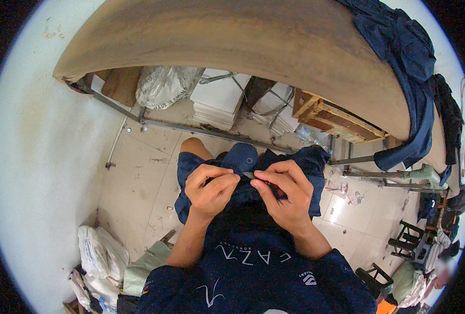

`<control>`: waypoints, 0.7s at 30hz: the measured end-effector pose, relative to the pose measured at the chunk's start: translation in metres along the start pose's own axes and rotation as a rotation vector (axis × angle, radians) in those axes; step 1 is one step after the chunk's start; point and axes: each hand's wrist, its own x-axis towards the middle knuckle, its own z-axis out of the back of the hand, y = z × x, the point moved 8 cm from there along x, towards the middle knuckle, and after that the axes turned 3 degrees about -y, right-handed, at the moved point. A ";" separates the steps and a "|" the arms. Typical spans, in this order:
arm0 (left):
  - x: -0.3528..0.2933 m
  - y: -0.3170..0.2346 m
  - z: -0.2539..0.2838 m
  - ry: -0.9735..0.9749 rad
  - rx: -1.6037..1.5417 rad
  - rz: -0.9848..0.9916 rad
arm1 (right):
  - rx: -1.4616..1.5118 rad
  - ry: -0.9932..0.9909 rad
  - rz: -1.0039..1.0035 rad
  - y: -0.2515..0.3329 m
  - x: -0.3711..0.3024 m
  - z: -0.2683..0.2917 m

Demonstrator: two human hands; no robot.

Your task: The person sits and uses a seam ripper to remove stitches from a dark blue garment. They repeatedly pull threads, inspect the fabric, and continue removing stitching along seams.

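Dark navy fabric (241, 153) lies across my lap, with a small round spot like a button or eyelet on it. Above it my two hands meet, fingertips nearly touching. My right hand (290, 194) pinches a small, pointed, grey metal-looking piece (248, 175) between thumb and finger; its tip points toward the left hand. My left hand (210, 191) is closed in a pinch at what looks like the fabric's edge, but its fingertips hide most of what they hold.
Ahead stands a long table (232, 39) with a brown cover; a navy garment (413, 78) hangs off its right end. Beneath it are a plastic bag (164, 86), stacked white sheets (216, 99) and a wooden frame (342, 120). Dark stools (406, 238) stand right, white bags (99, 251) left.
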 end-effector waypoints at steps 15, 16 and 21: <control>-0.002 0.000 -0.002 0.028 -0.015 -0.012 | 0.001 0.054 -0.022 -0.002 0.001 0.000; -0.002 0.001 -0.002 0.029 -0.018 -0.016 | 0.002 0.057 -0.025 -0.002 0.001 -0.001; -0.002 0.001 -0.002 0.030 -0.011 -0.006 | 0.005 0.038 -0.013 -0.002 0.003 0.001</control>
